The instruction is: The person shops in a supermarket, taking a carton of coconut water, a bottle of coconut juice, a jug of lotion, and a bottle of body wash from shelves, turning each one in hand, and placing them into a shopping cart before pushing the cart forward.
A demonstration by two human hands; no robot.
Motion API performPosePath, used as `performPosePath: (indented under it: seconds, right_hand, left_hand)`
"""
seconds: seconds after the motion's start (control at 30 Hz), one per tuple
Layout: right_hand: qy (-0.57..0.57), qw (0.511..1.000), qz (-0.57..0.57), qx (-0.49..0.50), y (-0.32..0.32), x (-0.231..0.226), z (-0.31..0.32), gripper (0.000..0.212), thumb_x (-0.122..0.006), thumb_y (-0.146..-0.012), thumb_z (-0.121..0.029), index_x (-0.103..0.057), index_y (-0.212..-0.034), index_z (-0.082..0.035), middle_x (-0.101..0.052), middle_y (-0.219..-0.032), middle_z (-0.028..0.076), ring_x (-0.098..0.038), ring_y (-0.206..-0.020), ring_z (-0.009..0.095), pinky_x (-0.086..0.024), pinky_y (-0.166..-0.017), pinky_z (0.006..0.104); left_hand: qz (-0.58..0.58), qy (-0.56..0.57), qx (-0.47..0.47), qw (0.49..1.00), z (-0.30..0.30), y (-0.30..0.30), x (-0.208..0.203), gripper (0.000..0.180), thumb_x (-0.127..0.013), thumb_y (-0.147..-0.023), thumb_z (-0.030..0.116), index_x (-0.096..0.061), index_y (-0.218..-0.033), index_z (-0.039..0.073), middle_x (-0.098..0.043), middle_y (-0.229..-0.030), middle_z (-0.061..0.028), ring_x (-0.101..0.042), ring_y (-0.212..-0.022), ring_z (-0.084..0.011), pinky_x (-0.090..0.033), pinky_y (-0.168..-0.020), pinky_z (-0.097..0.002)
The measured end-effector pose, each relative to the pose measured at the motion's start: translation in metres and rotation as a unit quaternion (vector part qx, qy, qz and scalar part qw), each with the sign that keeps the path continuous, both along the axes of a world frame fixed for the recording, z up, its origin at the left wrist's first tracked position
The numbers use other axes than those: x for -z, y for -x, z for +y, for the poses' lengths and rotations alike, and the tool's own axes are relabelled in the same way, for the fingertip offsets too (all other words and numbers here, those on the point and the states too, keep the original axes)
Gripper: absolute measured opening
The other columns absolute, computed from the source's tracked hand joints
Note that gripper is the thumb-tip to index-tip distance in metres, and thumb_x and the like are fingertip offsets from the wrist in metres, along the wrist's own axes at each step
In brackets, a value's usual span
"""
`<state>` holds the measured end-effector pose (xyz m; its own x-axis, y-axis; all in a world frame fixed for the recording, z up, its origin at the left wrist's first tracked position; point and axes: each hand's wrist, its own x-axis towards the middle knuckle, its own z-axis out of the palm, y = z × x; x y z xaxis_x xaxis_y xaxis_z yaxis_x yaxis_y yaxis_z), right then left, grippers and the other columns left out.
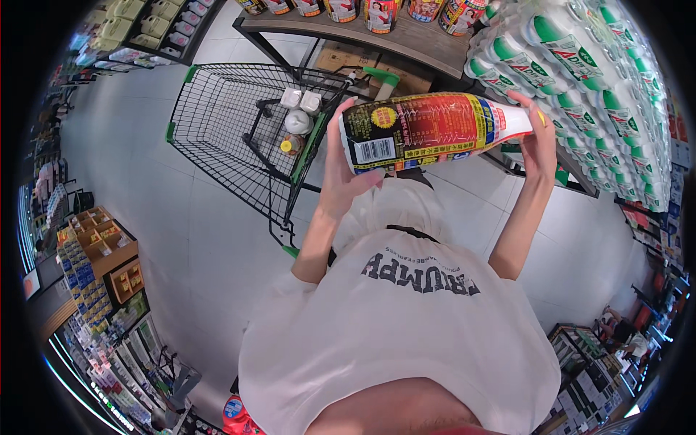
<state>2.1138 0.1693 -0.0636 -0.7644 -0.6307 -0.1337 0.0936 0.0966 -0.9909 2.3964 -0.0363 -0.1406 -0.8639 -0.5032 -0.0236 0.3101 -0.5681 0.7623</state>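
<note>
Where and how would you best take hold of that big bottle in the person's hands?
Probably with two hands: the right hand around the narrow neck end from the right, the left hand bracing the wide base from the left. The bottle is held sideways and tapers rightward, so the neck looks easiest to wrap.

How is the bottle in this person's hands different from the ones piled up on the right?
The held bottle is wrapped in black, red and yellow; the stacked bottles are white and green. The held bottle is a single one, lying sideways between the left hand and right hand; the stacked bottles are bundled under clear film. Both carry printed labels.
</note>
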Motion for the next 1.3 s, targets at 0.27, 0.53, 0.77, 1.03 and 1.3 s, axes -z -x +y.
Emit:
performPosePath:
  seconds: [0.27,0.53,0.77,1.03,1.3]
  right_hand:
    - [-0.103,0.932,-0.128,-0.324,-0.003,0.024,0.064,0.063,-0.082,-0.082,-0.03,-0.06,-0.124,0.011,-0.073,-0.089,0.016,-0.069,-0.056,0.019,-0.057,-0.047,0.0296]
    - [-0.183,0.89,-0.099,-0.406,-0.012,0.027,0.052,0.066,-0.093,-0.069,-0.021,-0.061,-0.117,0.01,-0.071,-0.077,0.014,-0.066,-0.052,0.017,-0.055,-0.042,0.0279]
    - [-0.221,0.807,-0.098,-0.539,-0.025,0.064,0.011,0.054,-0.089,-0.069,-0.009,-0.06,-0.113,0.004,-0.07,-0.084,0.009,-0.069,-0.06,0.016,-0.057,-0.05,0.0298]
    - [-0.068,0.74,-0.295,-0.6,-0.138,0.092,-0.088,0.049,-0.088,-0.071,-0.008,-0.056,-0.107,0.002,-0.065,-0.07,0.009,-0.064,-0.053,0.016,-0.052,-0.049,0.0282]
    - [-0.194,0.776,-0.32,-0.507,-0.235,0.091,-0.166,0.047,-0.075,-0.088,-0.045,-0.062,-0.095,0.0,-0.061,-0.062,0.008,-0.061,-0.048,0.018,-0.048,-0.046,0.0269]
  left_hand:
    - [-0.02,0.047,0.041,0.998,-0.001,-0.024,0.002,0.107,-0.074,-0.07,-0.004,-0.019,-0.161,0.007,-0.056,-0.13,-0.0086,-0.064,-0.102,-0.0133,-0.056,-0.079,-0.0254]
    - [-0.038,0.037,0.014,0.998,0.008,-0.037,0.022,0.106,-0.081,-0.071,0.009,-0.023,-0.16,0.007,-0.056,-0.127,-0.0078,-0.063,-0.094,-0.011,-0.054,-0.072,-0.0226]
    - [-0.067,0.031,-0.06,0.995,-0.012,-0.048,-0.007,0.118,-0.076,-0.064,-0.011,-0.015,-0.162,0.011,-0.058,-0.133,-0.0133,-0.065,-0.111,-0.0204,-0.059,-0.083,-0.0301]
    - [0.006,-0.061,-0.251,0.966,-0.01,-0.048,0.008,0.098,-0.076,-0.079,0.003,-0.017,-0.158,0.005,-0.06,-0.13,-0.0118,-0.066,-0.111,-0.0224,-0.059,-0.083,-0.0327]
    - [-0.122,-0.281,-0.292,0.906,-0.032,-0.082,0.058,0.055,-0.072,-0.091,0.033,-0.049,-0.122,-0.005,-0.068,-0.097,-0.0181,-0.07,-0.081,-0.0264,-0.062,-0.075,-0.0338]
